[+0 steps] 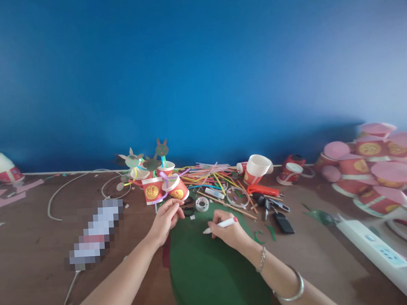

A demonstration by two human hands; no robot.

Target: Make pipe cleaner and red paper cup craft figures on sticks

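My right hand grips a white marker with a red end, its tip pointing left just over a large dark green sheet. My left hand has its fingers curled together at the lower edge of a tilted red and white paper cup, which has purple pipe cleaners on it. Another red paper cup stands just left of it. Behind are cups topped with paper animal heads, one a green head with ears. A tape roll lies between my hands.
Coloured pipe cleaners pile up by the wall. Right of the sheet are white cups, an orange-red tool, and keys with a black fob. A power strip and pink-topped cups stand farther right; a blurred-out device lies left.
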